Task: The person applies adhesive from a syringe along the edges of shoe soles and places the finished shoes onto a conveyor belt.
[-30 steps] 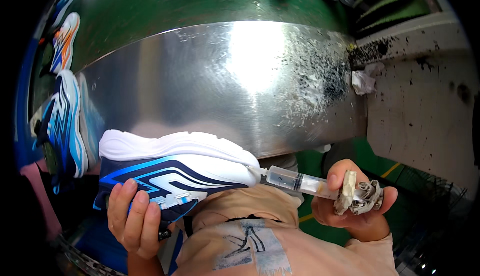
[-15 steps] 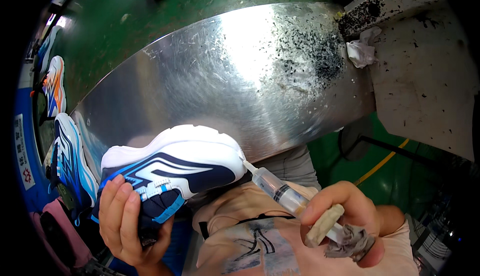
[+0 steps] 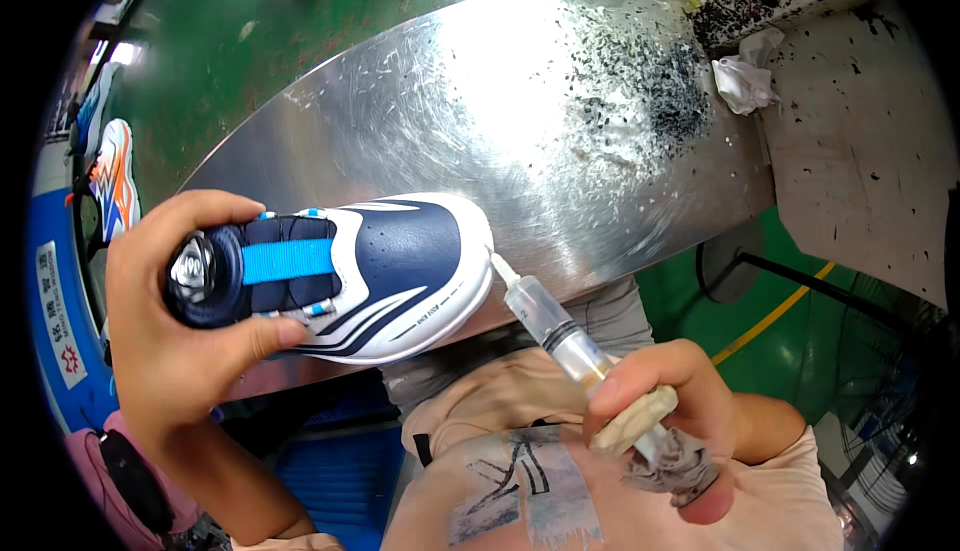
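A navy and white sneaker [image 3: 410, 251] with a bright blue strap is held over the near left part of the metal table. My left hand [image 3: 185, 311] wraps round its heel end, thumb on the near side and fingers on the far side. The shoe's top faces up and its toe points right. My right hand [image 3: 670, 411] grips a clear syringe [image 3: 555, 329], whose tip touches or nearly touches the white toe edge. A beige lump and a crumpled grey wad surround the plunger end in that hand.
The shiny metal table [image 3: 400, 111] has black specks and residue at its right. A crumpled white tissue [image 3: 745, 84] lies beside a stained pale board [image 3: 850, 171]. More sneakers, including an orange and white one [image 3: 115, 181], stand at the left. A blue stool [image 3: 335, 476] is below.
The sneaker has turned from its side to top up, and my left hand has shifted to its heel end. My right hand keeps the syringe tip at the toe edge.
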`<state>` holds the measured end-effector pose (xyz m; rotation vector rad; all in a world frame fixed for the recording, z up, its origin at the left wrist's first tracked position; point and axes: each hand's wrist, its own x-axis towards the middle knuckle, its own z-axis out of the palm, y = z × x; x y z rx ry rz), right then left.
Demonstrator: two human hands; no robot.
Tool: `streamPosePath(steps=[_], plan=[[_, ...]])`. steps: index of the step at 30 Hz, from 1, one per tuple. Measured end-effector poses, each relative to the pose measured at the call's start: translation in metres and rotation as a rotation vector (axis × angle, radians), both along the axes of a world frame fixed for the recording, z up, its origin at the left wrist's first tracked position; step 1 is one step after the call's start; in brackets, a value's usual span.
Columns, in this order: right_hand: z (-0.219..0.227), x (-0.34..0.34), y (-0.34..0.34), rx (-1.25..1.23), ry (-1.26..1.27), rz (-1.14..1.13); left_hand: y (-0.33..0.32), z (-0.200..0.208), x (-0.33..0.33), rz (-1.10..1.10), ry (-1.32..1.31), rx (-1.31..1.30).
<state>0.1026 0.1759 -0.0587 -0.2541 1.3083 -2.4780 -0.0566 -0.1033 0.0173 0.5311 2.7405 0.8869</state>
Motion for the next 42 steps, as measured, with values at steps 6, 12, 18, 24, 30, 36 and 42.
streamPosePath(steps=[6,12,18,24,30,36,42], plan=[[-0.007,-0.006,0.002,0.055,0.102,0.089,-0.001,0.001,-0.038,-0.013,-0.225,-0.009],[-0.002,-0.051,0.021,0.094,0.399,-0.155,-0.056,0.004,-0.091,0.082,-0.272,0.227],[-0.045,-0.066,0.051,0.797,0.404,-0.412,-0.054,-0.031,-0.200,0.495,0.268,0.302],[-0.056,-0.079,0.056,1.062,0.777,-0.390,-0.074,-0.057,-0.256,0.475,0.039,0.332],[-0.049,-0.086,0.052,1.059,0.835,-0.383,-0.364,-0.031,-0.213,0.885,0.618,-0.756],[-0.043,-0.090,0.051,1.026,0.812,-0.355,-0.304,-0.047,-0.179,0.983,-0.127,-0.040],[-0.042,-0.093,0.050,0.983,0.776,-0.350,-0.190,0.001,-0.160,0.647,-0.018,-0.398]])
